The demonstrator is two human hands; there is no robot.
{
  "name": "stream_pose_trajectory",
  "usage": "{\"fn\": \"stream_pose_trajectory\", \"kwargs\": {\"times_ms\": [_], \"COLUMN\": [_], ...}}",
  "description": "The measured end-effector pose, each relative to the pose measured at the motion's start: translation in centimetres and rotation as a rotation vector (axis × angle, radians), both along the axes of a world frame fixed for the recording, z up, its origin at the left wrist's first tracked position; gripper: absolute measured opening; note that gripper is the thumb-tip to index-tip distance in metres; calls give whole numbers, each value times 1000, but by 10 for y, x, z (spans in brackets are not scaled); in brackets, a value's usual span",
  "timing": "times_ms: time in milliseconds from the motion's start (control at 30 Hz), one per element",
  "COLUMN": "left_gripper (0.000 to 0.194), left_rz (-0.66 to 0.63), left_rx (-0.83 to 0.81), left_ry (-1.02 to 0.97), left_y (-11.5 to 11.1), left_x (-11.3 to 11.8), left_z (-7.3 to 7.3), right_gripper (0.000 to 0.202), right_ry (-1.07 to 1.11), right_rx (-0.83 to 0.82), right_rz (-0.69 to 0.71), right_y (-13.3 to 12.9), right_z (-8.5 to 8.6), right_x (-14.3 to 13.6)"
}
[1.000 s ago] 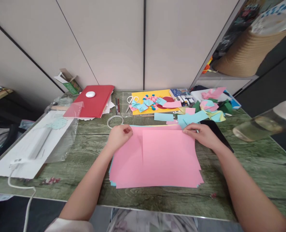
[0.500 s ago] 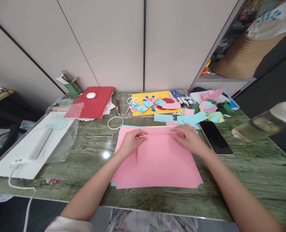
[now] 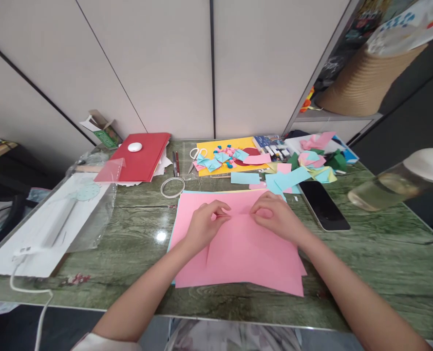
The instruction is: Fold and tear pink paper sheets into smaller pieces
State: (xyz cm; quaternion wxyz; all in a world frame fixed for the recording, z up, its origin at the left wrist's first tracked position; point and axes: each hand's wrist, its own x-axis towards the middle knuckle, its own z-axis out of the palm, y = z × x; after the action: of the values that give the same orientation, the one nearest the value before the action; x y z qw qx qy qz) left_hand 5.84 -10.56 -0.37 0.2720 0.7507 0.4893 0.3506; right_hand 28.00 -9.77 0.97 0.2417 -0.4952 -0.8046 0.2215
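Note:
A pink paper sheet (image 3: 251,258) lies on a stack of coloured sheets in front of me, with a crease running down its left part. My left hand (image 3: 208,222) pinches the sheet's far edge, left of the middle. My right hand (image 3: 274,214) pinches that same edge a short way to the right. Between the fingertips the edge is slightly raised. Blue and yellow sheets peek out under the pink ones at the back. A black phone (image 3: 324,205) rests to the right of the stack.
Behind the stack are blue paper strips (image 3: 245,178), a yellow sheet (image 3: 207,170) with folded paper pieces, white-handled scissors (image 3: 197,154) and a tape roll (image 3: 173,187). A red folder (image 3: 136,165) lies back left. A lidded bottle (image 3: 387,187) stands right.
Both hands have drawn the pink sheet's far edge a little toward me and come closer together. The sheet's near right corner has shifted forward over the stack. The view has turned slightly.

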Motion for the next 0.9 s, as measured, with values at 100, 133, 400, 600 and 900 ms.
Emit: {"fn": "stream_pose_trajectory", "kwargs": {"times_ms": [100, 133, 400, 600, 900], "left_gripper": [13, 13, 17, 18, 23], "left_rz": [77, 98, 190, 194, 99], "left_rx": [5, 9, 15, -66, -126], "left_ry": [-49, -57, -125, -327, -468], "left_y": [7, 9, 24, 31, 15], "left_x": [-10, -13, -38, -44, -34], "left_z": [5, 7, 16, 13, 30], "right_gripper": [8, 7, 10, 28, 30], "right_ry": [-35, -57, -291, 228, 616], "right_rx": [-15, -15, 6, -153, 31], "right_rz": [5, 8, -215, -174, -447], "right_y": [10, 14, 37, 32, 23], "right_z": [-2, -4, -24, -16, 11], "right_x": [21, 29, 92, 72, 36]}}
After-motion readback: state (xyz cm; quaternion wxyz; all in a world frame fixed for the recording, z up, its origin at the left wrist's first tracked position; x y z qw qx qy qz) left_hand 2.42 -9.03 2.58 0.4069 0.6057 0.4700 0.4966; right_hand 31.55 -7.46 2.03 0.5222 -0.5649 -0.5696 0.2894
